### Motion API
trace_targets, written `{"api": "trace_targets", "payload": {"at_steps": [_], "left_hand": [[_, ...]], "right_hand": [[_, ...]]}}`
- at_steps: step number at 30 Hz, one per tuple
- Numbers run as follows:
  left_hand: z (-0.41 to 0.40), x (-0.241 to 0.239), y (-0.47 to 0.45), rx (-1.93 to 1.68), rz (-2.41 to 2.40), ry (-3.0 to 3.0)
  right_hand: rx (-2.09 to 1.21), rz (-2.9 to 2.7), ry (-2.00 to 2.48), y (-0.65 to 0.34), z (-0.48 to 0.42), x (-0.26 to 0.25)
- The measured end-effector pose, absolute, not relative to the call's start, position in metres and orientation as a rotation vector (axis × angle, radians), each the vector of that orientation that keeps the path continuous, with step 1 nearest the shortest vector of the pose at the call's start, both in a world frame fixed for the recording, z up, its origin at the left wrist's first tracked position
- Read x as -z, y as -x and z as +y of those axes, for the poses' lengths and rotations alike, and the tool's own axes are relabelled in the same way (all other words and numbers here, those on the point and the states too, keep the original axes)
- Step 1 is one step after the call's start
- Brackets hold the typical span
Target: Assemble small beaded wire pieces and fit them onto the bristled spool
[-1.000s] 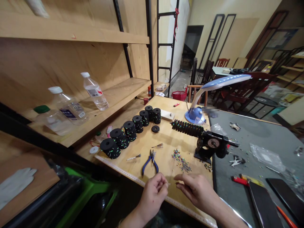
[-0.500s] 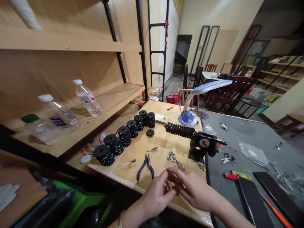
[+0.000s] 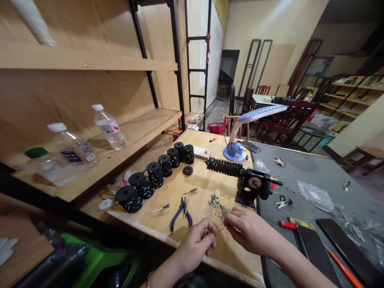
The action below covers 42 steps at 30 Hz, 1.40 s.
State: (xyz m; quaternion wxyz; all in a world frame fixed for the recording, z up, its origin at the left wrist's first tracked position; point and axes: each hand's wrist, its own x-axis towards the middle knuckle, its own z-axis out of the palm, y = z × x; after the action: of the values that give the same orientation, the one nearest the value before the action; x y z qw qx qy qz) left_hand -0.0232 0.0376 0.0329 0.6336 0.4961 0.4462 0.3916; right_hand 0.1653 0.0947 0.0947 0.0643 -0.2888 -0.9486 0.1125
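Observation:
My left hand (image 3: 198, 242) hovers over the front edge of the wooden table, its fingers curled in. Whatever it may hold is hidden. To the right, my right hand (image 3: 250, 230) has its fingertips bunched at the near end of a small pile of colourful beads (image 3: 216, 202) and tiny metal pieces (image 3: 224, 214). Anything between those fingertips is too small to make out. Blue-handled pliers (image 3: 189, 219) lie spread beyond my left hand. Behind the beads stands a black hand-vise-like device (image 3: 255, 183) bearing a rod of ribbed black discs (image 3: 225, 166).
Several black foam spools (image 3: 129, 199) with coloured flecks line the table's left side. A blue lamp (image 3: 233, 152) stands at the back. On the grey mat (image 3: 288, 176) lie a red lighter (image 3: 287, 225), black flat cases and an orange tool (image 3: 348, 269). Bottles (image 3: 111, 130) stand on the shelf.
My hands, close together before, have moved apart. The right one has shifted right and away from me to the small metal pieces; the left stays near the table edge, slightly lower.

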Motion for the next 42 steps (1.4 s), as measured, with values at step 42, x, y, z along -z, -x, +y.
{"api": "trace_targets", "payload": {"at_steps": [42], "left_hand": [[0.043, -0.027, 0.01, -1.024, 0.964, -1.054]], "right_hand": [[-0.454, -2.786, 0.872, -0.173, 0.1, -0.098]]}}
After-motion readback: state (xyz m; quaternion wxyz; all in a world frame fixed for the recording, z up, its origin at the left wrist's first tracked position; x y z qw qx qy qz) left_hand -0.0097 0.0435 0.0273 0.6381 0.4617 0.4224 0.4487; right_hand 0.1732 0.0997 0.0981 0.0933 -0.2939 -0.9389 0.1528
